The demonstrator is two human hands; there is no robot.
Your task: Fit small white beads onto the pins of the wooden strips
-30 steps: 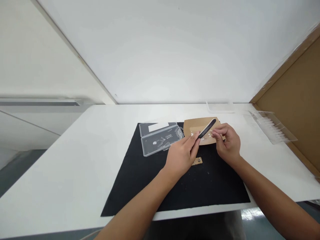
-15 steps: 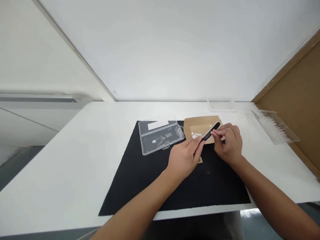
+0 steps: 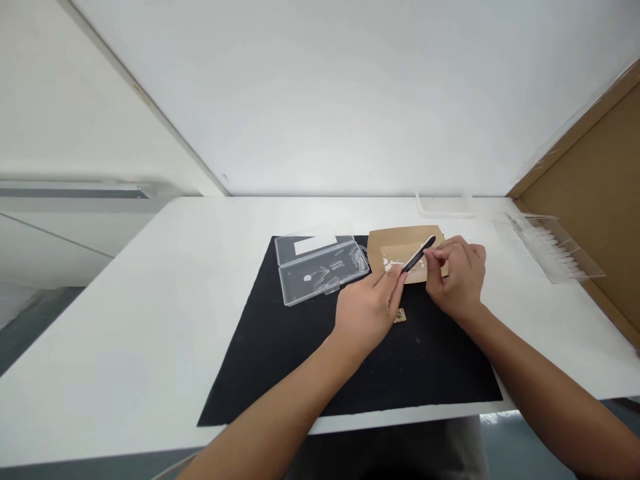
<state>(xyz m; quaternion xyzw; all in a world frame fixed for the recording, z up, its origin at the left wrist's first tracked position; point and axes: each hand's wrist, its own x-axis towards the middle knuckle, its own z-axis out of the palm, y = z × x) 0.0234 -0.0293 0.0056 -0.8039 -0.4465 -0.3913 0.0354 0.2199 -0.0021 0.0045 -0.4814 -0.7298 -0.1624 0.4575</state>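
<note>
Head view: the black file (image 3: 418, 255) now slants more steeply than half a second ago, the right hand's (image 3: 459, 272) fingertips nearer its tip, suggesting rubbing is under way. The left hand (image 3: 367, 301) grips the file's near end, over brown card (image 3: 379, 240). The right pinches; anything held is indiscernible. Both forearms angle inward.

- Left forearm (image 3: 295, 393) slants forward; left hand (image 3: 367, 307) closes in a pinch, back upward.
- Right forearm (image 3: 540, 373) enters from lower right; right hand (image 3: 457, 277) curls, fingertips (image 3: 429, 253) close together, contact unclear.
</note>
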